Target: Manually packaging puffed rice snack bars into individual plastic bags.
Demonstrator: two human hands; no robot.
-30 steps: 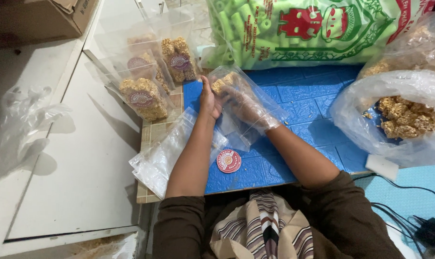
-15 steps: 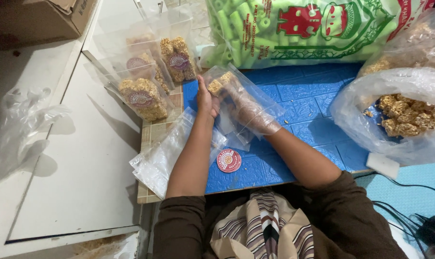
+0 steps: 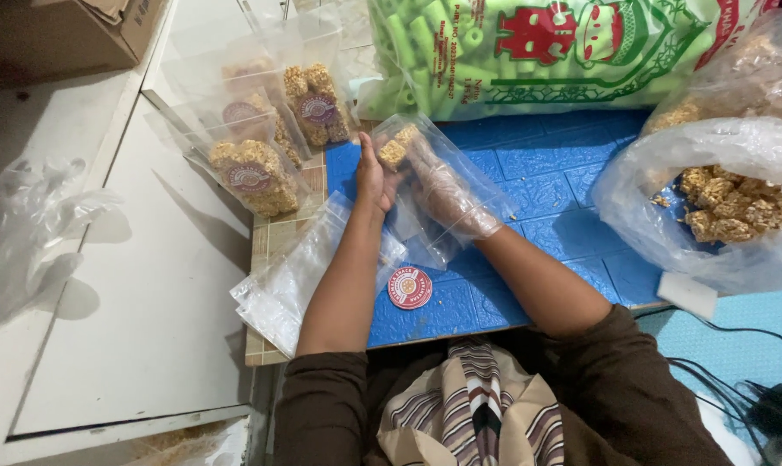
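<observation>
My left hand (image 3: 373, 179) grips the left side of a clear plastic pouch (image 3: 438, 229) that lies on the blue mat (image 3: 546, 185). My right hand (image 3: 447, 192), in a thin clear glove, is pushed inside the pouch. At the pouch's far end sits a golden crunchy snack piece (image 3: 397, 147), just past my right fingertips. A round red and white sticker (image 3: 410, 288) lies on the mat between my forearms.
Several filled, stickered pouches (image 3: 255, 174) lie at the back left. A stack of empty clear pouches (image 3: 298, 276) is left of my left arm. A big open bag of snack pieces (image 3: 736, 207) sits right; a green snack sack (image 3: 538, 52) behind. Cables (image 3: 736, 362) run at lower right.
The pouch's far end has lifted and tilted slightly. My right hand has shifted a little deeper inside it. The left hand keeps its grip.
</observation>
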